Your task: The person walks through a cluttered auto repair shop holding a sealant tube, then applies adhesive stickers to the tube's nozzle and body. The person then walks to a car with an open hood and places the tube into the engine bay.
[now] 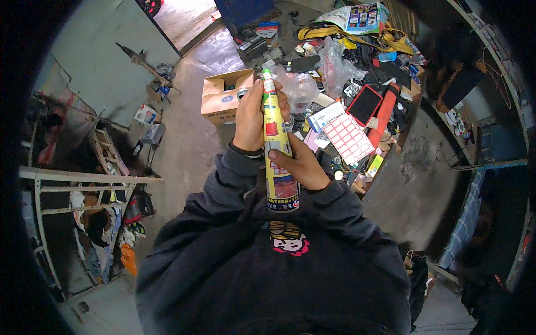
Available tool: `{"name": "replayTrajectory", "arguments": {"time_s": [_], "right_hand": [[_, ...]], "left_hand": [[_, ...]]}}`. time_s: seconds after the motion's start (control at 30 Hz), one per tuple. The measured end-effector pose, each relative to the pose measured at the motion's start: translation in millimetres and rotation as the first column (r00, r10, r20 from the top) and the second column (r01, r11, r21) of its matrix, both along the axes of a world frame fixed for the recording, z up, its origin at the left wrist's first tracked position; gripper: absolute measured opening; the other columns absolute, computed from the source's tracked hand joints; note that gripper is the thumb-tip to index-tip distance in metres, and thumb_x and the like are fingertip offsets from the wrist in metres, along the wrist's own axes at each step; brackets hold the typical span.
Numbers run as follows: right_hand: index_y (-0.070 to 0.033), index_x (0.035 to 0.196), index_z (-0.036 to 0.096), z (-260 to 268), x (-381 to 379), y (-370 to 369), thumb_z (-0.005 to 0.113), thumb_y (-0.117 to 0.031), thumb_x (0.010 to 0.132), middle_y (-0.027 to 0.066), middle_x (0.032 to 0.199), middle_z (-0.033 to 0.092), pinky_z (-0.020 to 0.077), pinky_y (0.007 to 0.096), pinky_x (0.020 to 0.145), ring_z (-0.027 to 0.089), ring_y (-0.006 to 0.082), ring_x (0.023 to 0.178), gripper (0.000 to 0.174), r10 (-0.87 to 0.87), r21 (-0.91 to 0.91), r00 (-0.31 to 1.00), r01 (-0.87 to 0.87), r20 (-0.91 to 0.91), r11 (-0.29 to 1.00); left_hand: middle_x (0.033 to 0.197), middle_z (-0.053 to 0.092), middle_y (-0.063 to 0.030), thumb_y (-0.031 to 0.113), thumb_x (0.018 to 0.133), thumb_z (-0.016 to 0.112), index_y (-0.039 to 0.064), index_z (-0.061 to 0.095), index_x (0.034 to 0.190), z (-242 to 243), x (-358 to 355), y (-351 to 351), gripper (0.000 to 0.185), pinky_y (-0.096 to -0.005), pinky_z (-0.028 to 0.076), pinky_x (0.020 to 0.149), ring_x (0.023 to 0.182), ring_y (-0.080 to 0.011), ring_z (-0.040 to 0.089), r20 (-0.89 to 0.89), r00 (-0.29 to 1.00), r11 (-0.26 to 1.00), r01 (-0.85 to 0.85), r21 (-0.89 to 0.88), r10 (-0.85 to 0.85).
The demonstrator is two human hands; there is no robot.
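A long yellow printed can [273, 121] with a green tip is held upright-looking in front of my chest, its tip pointing away from me. My left hand [250, 119] wraps its upper part, thumb along the near side and fingertips showing past the right edge. Lower down, my right hand [307, 165] grips it from the right, with the thumb across the printed front. Just beyond my left hand stands an open cardboard box [220, 115] with dark contents. A round metal rim shows at the box's edge by my left thumb.
A cluttered worktop holds clear plastic bags [335, 69], a red-bordered label sheet [348, 138], a red-framed dark panel [364, 105] and a red roll [383, 115]. At left are a metal rack [83, 188], a wooden ladder [106, 148] and a white jug [146, 114]. A doorway [188, 21] opens at the top.
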State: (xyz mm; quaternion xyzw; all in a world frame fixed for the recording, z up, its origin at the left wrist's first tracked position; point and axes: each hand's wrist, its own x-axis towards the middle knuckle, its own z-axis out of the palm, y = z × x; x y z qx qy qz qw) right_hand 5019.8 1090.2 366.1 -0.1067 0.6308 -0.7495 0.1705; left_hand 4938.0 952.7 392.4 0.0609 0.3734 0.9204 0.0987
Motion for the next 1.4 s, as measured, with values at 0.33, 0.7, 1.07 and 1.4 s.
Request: {"name": "replayTrajectory", "arguments": {"time_s": [0.33,0.7,1.07,1.4], "right_hand": [[0.001,0.124,0.052,-7.0,1.9,1.6,0.070,-0.026,0.096,0.0068,0.105,0.064,0.0509,0.0310,0.083,0.060,0.0130,0.096,0.043,0.012,-0.031,0.998,-0.010,0.054,0.999],[0.002,0.131,0.049,6.5,-8.4,22.3,0.071,-0.022,0.095,0.0065,0.109,0.064,0.0516,0.0307,0.086,0.061,0.0142,0.100,0.049,-0.093,0.017,0.993,0.095,-0.072,0.995],[-0.003,0.127,0.050,9.1,-7.1,29.5,0.079,-0.027,0.081,0.0209,0.104,0.065,0.0500,0.0483,0.076,0.064,0.0413,0.093,0.059,-0.127,0.613,0.748,0.618,-0.652,0.492],[0.007,0.136,0.041,-0.1,18.5,60.1,0.076,-0.041,0.085,0.0270,0.123,0.057,0.0473,0.0486,0.094,0.058,0.0440,0.112,0.078,-0.129,0.605,0.864,0.440,-0.486,0.664]], "left_hand": [[0.077,0.054,-0.0082,0.043,0.107,0.042,0.000,0.053,0.110,-3.3,3.6,3.0,0.045,-0.0303,0.049,0.060,0.065,-0.0185,0.056,-0.018,1.000,0.999,-0.005,-0.051,0.004],[0.107,0.065,-0.0139,0.044,0.107,0.041,-0.001,0.052,0.124,-18.5,16.0,6.3,0.049,-0.0349,0.055,0.086,0.098,-0.0223,0.066,-0.033,0.989,0.973,0.134,-0.189,-0.142],[0.109,0.066,-0.0085,0.004,0.095,0.064,0.001,0.049,0.127,-27.9,28.4,38.2,0.036,-0.0291,0.052,0.088,0.101,-0.0164,0.065,-0.025,0.999,0.979,0.022,-0.205,-0.027],[0.107,0.061,-0.0157,0.015,0.090,0.055,-0.001,0.047,0.131,-33.6,15.1,39.1,0.044,-0.0449,0.051,0.095,0.101,-0.0317,0.063,-0.038,0.985,0.985,0.168,0.043,-0.167]]}}
